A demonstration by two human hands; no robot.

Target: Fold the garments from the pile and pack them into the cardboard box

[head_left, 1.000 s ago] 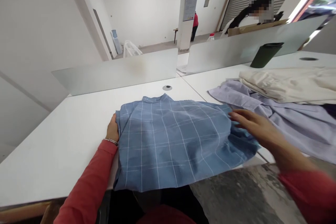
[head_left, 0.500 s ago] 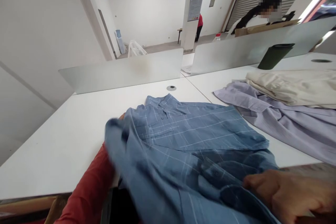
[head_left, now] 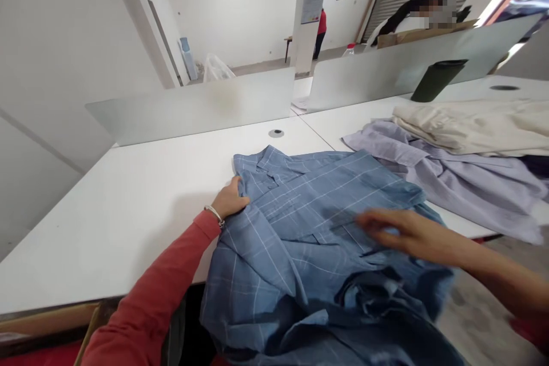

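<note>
A blue shirt (head_left: 309,200) with thin white check lines lies on the white table, its collar toward the far side. Its lower part hangs in loose, crumpled folds over the near edge. My left hand (head_left: 231,197), with a pale bracelet at the wrist, grips the shirt's left edge just below the collar, thumb on top and the other fingers partly hidden. Above the right half of the shirt is my right hand (head_left: 394,230), smeared by motion, with its fingers stretched out, the thumb apart and nothing in it.
A lilac garment (head_left: 450,177) and a cream one (head_left: 463,126) lie at the right. Behind them stands a dark green roll-like object (head_left: 437,81). Low frosted dividers (head_left: 193,100) line the table's back. Beyond them, one person (head_left: 422,11) bends over a box.
My right hand has let go of the shirt's lower folds and moved up and left over it. The near folds have dropped, and my left hand, mostly hidden before, now shows at the edge.
</note>
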